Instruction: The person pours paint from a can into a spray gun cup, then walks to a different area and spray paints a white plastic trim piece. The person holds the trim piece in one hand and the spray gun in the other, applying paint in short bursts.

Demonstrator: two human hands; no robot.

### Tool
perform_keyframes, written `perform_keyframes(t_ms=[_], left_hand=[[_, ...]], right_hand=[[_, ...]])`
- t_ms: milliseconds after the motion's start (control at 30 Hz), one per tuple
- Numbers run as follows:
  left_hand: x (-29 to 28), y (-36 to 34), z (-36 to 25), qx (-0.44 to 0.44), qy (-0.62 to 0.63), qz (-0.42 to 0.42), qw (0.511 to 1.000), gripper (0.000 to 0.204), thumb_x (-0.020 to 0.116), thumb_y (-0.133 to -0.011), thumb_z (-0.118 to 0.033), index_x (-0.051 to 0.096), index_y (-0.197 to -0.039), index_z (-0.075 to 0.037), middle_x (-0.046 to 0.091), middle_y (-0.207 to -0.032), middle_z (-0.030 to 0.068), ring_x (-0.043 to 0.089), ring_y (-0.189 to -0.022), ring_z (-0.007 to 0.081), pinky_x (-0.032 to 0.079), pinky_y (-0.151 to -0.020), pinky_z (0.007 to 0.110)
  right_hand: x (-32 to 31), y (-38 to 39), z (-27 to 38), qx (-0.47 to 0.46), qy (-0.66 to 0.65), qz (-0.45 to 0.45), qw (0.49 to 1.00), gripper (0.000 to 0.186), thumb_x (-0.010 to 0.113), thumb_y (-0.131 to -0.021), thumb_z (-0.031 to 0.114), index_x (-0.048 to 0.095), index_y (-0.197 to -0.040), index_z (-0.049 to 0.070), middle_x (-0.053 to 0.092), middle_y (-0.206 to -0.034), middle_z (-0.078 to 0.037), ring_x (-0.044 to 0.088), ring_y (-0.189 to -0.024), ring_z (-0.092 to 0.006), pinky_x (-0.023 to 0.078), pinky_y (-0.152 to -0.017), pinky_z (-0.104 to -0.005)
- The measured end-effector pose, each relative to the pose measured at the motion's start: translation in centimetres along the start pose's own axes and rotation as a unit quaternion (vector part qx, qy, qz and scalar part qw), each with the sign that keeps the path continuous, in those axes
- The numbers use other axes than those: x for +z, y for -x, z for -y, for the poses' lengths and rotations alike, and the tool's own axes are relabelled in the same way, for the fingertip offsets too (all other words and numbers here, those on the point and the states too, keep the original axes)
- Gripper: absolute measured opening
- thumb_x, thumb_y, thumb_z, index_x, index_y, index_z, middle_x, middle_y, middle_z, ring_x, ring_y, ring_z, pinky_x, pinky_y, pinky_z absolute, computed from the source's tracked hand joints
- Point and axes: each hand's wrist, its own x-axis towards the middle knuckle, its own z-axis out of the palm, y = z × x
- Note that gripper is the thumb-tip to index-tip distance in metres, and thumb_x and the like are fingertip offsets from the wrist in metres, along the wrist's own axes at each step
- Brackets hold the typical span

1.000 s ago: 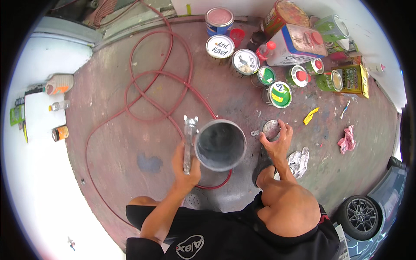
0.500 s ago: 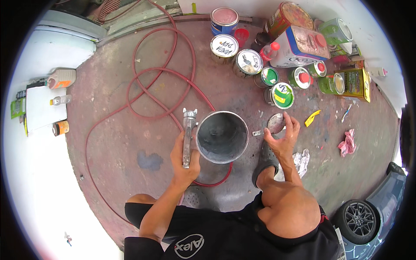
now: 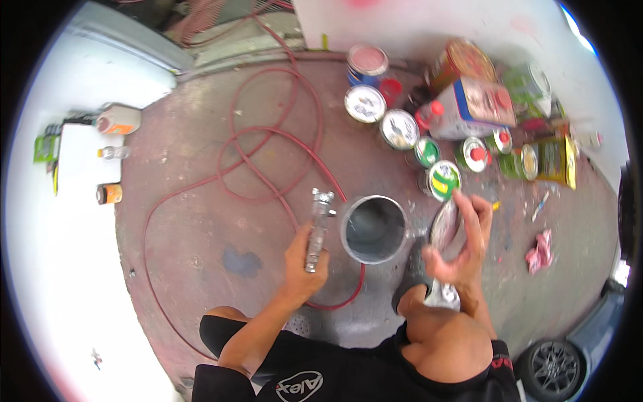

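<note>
My left hand [image 3: 307, 268] is wrapped round the handle of a silver spray gun [image 3: 316, 231]. Right beside the gun is an open grey metal cup [image 3: 374, 231], its round mouth facing up and its inside stained grey. Whether the cup is joined to the gun I cannot tell for sure. With thumb and fingers curved round its edge, my right hand [image 3: 465, 251] grips a round, stained lid [image 3: 444, 224], tilted nearly on edge. The lid is apart from the cup, on its right, and the hand is partly blurred.
Several paint cans [image 3: 400, 128] cluster at the far right, with a large white canister [image 3: 474, 110] among them. A red hose [image 3: 268, 127] loops across the floor. On the right lie a pink rag [image 3: 540, 251] and a car wheel [image 3: 552, 365]. Bottles [image 3: 114, 153] stand along the left.
My right hand has moved the lid a little to the right, and it is tilted more on edge. The gun in my left hand now leans slightly. The whole view has shifted.
</note>
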Motion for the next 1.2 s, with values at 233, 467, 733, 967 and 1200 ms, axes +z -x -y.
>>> perform_keyframes(t_ms=[233, 467, 733, 967, 1200], left_hand=[[1.6, -2.7, -9.6, 0.061, -0.029, -0.007, 0.998, 0.061, 0.072, -0.086, -0.004, 0.057, -0.146, -0.002, 0.071, -0.118, 0.0231, 0.074, -0.106, 0.0413, 0.058, -0.090, 0.045], [3.0, 0.7, -18.2, 0.063, -0.014, 0.028, 0.998, 0.084, 0.077, -0.086, -0.018, 0.043, -0.162, -0.005, 0.058, -0.155, 0.0233, 0.065, -0.131, 0.0438, 0.059, -0.102, 0.049], [-0.2, 4.9, -31.5, -0.032, 0.027, -0.031, 0.999, 0.074, 0.073, -0.094, -0.016, 0.045, -0.161, -0.011, 0.063, -0.147, 0.0221, 0.069, -0.121, 0.0459, 0.057, -0.098, 0.050], [-5.3, 5.8, -41.7, -0.089, 0.039, -0.054, 0.994, 0.065, 0.073, -0.103, -0.028, 0.047, -0.159, -0.007, 0.069, -0.140, 0.0239, 0.070, -0.123, 0.0446, 0.056, -0.102, 0.048], [-8.7, 7.3, -48.4, -0.064, -0.011, -0.225, 0.972, 0.060, 0.068, -0.109, -0.042, 0.048, -0.154, -0.008, 0.069, -0.128, 0.0255, 0.071, -0.115, 0.0465, 0.056, -0.095, 0.051]], right_hand=[[-3.9, -9.2, 6.8, -0.140, -0.065, 0.136, 0.979, 0.095, 0.091, -0.070, 0.029, 0.052, -0.149, -0.005, 0.057, -0.151, -0.032, 0.061, -0.135, -0.0483, 0.052, -0.112, -0.0529], [-13.4, -12.0, 13.0, -0.101, -0.042, 0.143, 0.984, 0.092, 0.085, -0.081, 0.037, 0.048, -0.152, -0.007, 0.059, -0.139, -0.029, 0.059, -0.129, -0.0466, 0.048, -0.112, -0.0542], [-26.1, -18.0, 28.1, -0.179, 0.160, 0.109, 0.965, 0.096, 0.053, -0.100, 0.075, 0.045, -0.166, 0.007, 0.043, -0.173, -0.016, 0.023, -0.164, -0.0492, 0.014, -0.130, -0.0679], [-29.6, -21.4, 33.6, -0.224, 0.046, 0.060, 0.972, 0.089, 0.046, -0.108, 0.070, 0.044, -0.165, 0.002, 0.047, -0.168, -0.025, 0.039, -0.158, -0.0470, 0.019, -0.130, -0.0671], [-29.5, -17.3, 31.4, -0.167, -0.170, -0.070, 0.969, 0.036, 0.056, -0.111, 0.023, 0.071, -0.122, -0.008, 0.070, -0.122, -0.027, 0.068, -0.113, -0.0416, 0.055, -0.100, -0.0534]])
